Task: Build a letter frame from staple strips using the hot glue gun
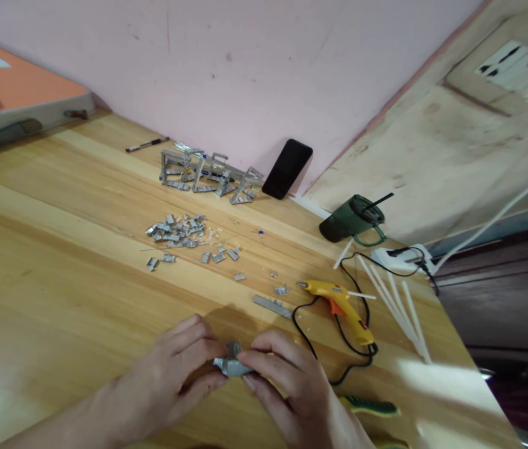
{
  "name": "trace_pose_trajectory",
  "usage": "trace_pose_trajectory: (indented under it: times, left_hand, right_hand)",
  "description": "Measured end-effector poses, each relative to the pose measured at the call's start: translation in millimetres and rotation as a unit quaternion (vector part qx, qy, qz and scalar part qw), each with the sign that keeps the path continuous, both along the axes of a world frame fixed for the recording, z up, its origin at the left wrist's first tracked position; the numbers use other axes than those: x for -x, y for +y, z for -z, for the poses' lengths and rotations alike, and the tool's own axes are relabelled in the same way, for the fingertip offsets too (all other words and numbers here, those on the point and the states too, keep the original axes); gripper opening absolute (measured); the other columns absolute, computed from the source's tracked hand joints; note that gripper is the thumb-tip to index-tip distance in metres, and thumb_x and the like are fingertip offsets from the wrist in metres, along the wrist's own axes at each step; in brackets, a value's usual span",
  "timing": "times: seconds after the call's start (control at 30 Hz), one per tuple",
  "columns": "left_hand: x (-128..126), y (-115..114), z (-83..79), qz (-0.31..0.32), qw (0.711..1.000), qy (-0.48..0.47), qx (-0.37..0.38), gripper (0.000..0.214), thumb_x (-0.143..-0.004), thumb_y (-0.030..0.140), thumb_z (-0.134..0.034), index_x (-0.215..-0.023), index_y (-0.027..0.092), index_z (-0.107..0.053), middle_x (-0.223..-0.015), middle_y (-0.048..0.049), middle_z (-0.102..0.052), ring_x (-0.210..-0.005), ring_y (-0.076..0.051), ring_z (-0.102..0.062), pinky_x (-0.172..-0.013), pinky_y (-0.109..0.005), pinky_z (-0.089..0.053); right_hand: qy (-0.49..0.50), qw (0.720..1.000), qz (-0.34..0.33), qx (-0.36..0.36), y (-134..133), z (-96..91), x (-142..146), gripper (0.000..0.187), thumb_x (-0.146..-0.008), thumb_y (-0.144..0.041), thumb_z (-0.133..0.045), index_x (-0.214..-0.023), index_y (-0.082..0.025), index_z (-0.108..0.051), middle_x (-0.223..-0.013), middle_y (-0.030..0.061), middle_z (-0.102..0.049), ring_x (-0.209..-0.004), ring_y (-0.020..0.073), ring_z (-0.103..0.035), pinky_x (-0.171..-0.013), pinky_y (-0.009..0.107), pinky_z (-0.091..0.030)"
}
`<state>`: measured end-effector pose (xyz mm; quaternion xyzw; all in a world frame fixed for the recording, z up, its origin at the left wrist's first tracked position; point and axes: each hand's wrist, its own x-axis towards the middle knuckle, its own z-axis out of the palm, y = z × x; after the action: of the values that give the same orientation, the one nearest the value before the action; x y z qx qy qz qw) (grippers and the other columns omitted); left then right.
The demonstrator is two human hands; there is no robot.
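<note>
Gripping a small grey metal piece (231, 365) at the near middle of the table (58, 262), low over the wood. Pinched at its left end by the curled left hand (170, 377), at its right end by the right hand (292, 390), fingertips closed on it. Just beyond, a flat staple strip (272, 306). Right of that, a yellow glue gun (339, 302) and white glue sticks (399, 308). Farther off, scattered metal bits (177, 227) and a dark phone (287, 168) leaning against the wall.

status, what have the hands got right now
Left hand and right hand both pinching one small grey metal piece. Yellow glue gun lies just beyond the right hand, its cord looping close.
</note>
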<state>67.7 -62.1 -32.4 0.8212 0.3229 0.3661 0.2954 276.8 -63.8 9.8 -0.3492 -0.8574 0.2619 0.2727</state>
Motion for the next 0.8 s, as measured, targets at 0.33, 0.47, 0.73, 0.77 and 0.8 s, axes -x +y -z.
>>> trace_pose_trajectory:
  times: [0.33, 0.47, 0.73, 0.77, 0.8]
  left_hand:
    - [0.5, -2.4, -1.1, 0.007, 1.000, 0.004, -0.003, 0.014, -0.088, 0.013, -0.051, -0.101, 0.020, -0.050, -0.085, -0.0023, -0.060, -0.075, -0.015, -0.052, -0.066, -0.027, -0.045]
    - [0.6, -1.1, -2.1, 0.002, 1.000, 0.002, -0.009, 0.013, -0.088, 0.015, -0.050, -0.100, 0.020, -0.051, -0.083, -0.0020, -0.060, -0.074, -0.015, -0.052, -0.064, -0.027, -0.045]
    - [5.7, -3.7, 2.2, -0.032, 0.996, 0.059, 0.053, 0.038, -0.076, 0.030, -0.068, -0.108, 0.024, -0.049, -0.093, -0.0015, -0.059, -0.084, -0.019, -0.055, -0.072, -0.031, -0.048]
    - [6.3, -3.6, 3.0, -0.048, 0.992, 0.093, 0.070, 0.044, -0.071, 0.030, -0.072, -0.108, 0.024, -0.050, -0.096, -0.0021, -0.059, -0.088, -0.021, -0.055, -0.075, -0.033, -0.049]
    - [6.7, -3.2, 3.5, -0.063, 0.985, 0.134, 0.085, 0.048, -0.067, 0.029, -0.075, -0.108, 0.023, -0.051, -0.098, -0.0031, -0.059, -0.090, -0.023, -0.055, -0.077, -0.036, -0.049]
  right_hand:
    - [-0.007, 1.000, 0.005, -0.001, -0.2, 0.3, 0.6, 0.030, -0.083, -0.006, -0.053, -0.109, -0.021, -0.054, -0.090, 0.0045, -0.058, -0.076, 0.0122, -0.058, -0.065, 0.022, -0.049]
    - [0.000, 1.000, 0.002, -0.002, -0.1, 0.7, 0.7, 0.032, -0.083, -0.006, -0.052, -0.111, -0.022, -0.053, -0.090, 0.0043, -0.057, -0.076, 0.0120, -0.058, -0.065, 0.022, -0.049]
    - [-0.011, 1.000, 0.012, 0.017, -1.2, -2.2, 1.6, 0.027, -0.084, -0.008, -0.051, -0.106, -0.021, -0.057, -0.089, 0.0043, -0.059, -0.075, 0.0124, -0.058, -0.066, 0.022, -0.050]
    - [-0.012, 1.000, 0.011, 0.018, -1.2, -2.4, 1.8, 0.026, -0.083, -0.008, -0.051, -0.105, -0.020, -0.058, -0.089, 0.0046, -0.059, -0.075, 0.0126, -0.059, -0.065, 0.022, -0.050]
    - [-0.013, 1.000, 0.011, 0.019, -1.3, -2.6, 2.0, 0.026, -0.083, -0.008, -0.051, -0.105, -0.020, -0.058, -0.089, 0.0048, -0.059, -0.075, 0.0128, -0.059, -0.065, 0.022, -0.050]
